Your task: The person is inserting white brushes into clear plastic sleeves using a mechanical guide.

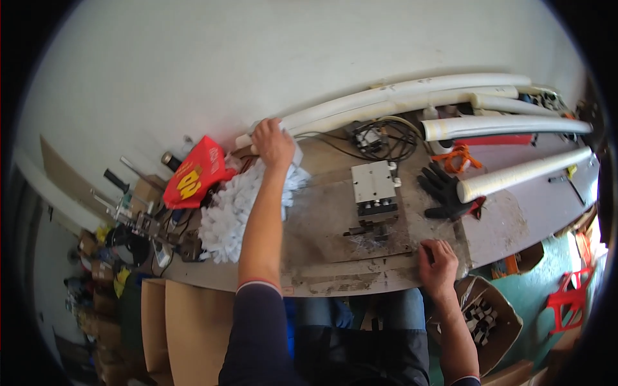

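Note:
My left hand (273, 144) reaches to the back of the table, its fingers bent over a pale thing that the hand mostly covers. Below it, a big heap of white, tufted pieces (233, 209) lies partly behind my left forearm. My right hand (439, 265) is at the table's front edge with its fingers curled in; what they hold, if anything, is hidden. Between the hands stands a small metal fixture with a white block (373, 182) on top and a dark base. A black work glove (440, 192) lies to its right.
White foam-like tubes (399, 96) run along the wall, and another tube (528, 174) lies at the right. A coiled black cable (400, 143), an orange strap (458, 158) and a red bag (198, 175) are on the table (322, 228). Cardboard boxes (196, 321) stand below.

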